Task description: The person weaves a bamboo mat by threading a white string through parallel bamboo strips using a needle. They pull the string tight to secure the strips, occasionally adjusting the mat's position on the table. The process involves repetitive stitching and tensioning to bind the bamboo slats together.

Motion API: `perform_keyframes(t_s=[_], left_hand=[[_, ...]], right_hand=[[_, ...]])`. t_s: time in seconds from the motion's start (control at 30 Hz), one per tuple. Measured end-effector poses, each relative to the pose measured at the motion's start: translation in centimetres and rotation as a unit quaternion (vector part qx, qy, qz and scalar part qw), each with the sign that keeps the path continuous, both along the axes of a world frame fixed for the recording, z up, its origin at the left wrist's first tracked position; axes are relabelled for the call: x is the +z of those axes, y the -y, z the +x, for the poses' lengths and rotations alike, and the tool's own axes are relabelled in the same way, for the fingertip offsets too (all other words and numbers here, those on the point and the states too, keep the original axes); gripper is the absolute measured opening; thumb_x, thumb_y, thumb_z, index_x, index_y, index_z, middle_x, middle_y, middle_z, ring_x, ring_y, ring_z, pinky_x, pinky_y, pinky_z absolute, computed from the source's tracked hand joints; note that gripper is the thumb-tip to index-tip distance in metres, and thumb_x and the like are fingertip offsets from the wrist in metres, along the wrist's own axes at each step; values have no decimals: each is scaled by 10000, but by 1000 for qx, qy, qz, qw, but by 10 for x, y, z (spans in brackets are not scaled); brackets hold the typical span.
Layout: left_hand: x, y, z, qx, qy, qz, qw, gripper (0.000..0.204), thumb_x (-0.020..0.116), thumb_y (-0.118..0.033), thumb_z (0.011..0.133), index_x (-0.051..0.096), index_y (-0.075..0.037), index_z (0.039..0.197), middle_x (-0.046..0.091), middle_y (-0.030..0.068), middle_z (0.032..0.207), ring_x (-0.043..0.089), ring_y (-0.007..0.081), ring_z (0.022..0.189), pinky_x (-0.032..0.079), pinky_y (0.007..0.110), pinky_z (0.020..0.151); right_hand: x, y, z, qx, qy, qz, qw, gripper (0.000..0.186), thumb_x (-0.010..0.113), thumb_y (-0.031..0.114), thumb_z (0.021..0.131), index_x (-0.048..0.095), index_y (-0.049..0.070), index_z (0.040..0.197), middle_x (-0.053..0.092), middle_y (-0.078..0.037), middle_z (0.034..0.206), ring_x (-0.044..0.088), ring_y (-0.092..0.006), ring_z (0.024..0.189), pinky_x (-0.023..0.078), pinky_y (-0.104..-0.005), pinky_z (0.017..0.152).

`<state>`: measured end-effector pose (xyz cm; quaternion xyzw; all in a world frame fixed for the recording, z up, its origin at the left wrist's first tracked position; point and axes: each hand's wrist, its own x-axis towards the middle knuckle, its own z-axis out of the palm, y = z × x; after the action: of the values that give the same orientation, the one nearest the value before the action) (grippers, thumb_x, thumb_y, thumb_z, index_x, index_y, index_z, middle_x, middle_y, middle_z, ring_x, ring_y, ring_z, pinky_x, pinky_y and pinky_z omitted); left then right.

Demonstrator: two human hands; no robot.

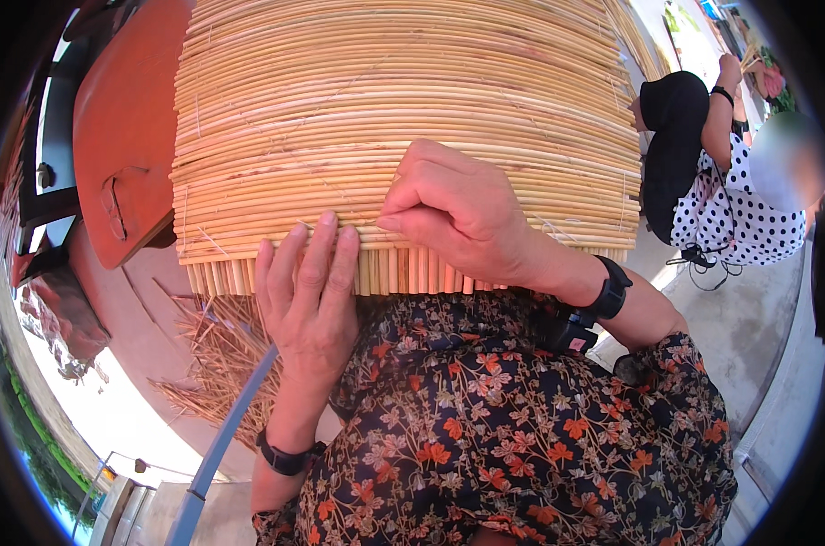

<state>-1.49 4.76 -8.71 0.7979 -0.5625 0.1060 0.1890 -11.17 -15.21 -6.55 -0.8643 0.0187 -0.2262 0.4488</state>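
Note:
Before me lies a wide panel of pale yellow reed stalks (403,82), set side by side, with thin stitches crossing it in places. Along its near edge runs a row of short reed ends (403,270) pointing toward me. My left hand (308,291) rests on this edge, fingers stretched out flat over the reeds. A little to its right, my right hand (458,209) is closed on top of the panel, thumb and fingers pressed together. Whatever it pinches, if anything, is too small or hidden to make out.
At the left stands a reddish-brown table (126,100) with a pair of glasses (114,207) on it. Loose stalks (212,364) lie on the floor below, near a blue-grey bar (231,423). A person in a polka-dot top (735,205) sits at the right.

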Motion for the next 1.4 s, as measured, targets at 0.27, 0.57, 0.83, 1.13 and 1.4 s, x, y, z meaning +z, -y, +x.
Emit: perform_keyframes(t_s=[0.27, 0.57, 0.83, 1.13, 1.4], left_hand=[[4, 4, -2, 32, 11, 22, 999, 416, 621, -41, 831, 675, -138, 1232, 601, 26, 1311, 554, 239, 1173, 388, 462, 1070], [6, 13, 2, 4, 2, 25, 1000, 405, 565, -28, 849, 643, -50, 1246, 586, 66, 1340, 533, 257, 1261, 370, 461, 1085], [6, 11, 10, -22, -2, 52, 998, 424, 590, -33, 844, 615, -39, 1267, 579, 79, 1364, 522, 273, 1293, 354, 473, 1103], [9, -58, -8, -19, -467, 11, 884, 478, 764, -177, 806, 616, -11, 1229, 643, 152, 1179, 671, 266, 845, 549, 324, 780], [-11, 8, -30, 185, -871, -241, 386, 654, 665, -452, 918, 469, -9, 1358, 588, 121, 1279, 576, 226, 1167, 459, 426, 1004]], right_hand=[[13, 3, -1, 100, -132, 497, 852, 58, 542, 28, 985, 566, -24, 998, 671, -118, 974, 689, -137, 832, 571, -244, 707], [10, 1, 5, 108, -164, 277, 941, 70, 594, 32, 957, 537, -9, 963, 644, -65, 883, 668, -128, 837, 540, -245, 744], [-2, 1, 4, 74, -128, 445, 883, 80, 552, 60, 1001, 511, -6, 981, 647, -91, 919, 686, -154, 879, 576, -276, 784], [-7, -5, 10, 22, -43, 439, 897, 95, 597, 53, 962, 550, -24, 992, 637, -71, 855, 665, -122, 780, 569, -262, 695], [-15, -12, 11, 1, -51, 402, 914, 56, 604, 37, 945, 599, -9, 977, 617, -34, 835, 619, -90, 733, 549, -239, 661]])
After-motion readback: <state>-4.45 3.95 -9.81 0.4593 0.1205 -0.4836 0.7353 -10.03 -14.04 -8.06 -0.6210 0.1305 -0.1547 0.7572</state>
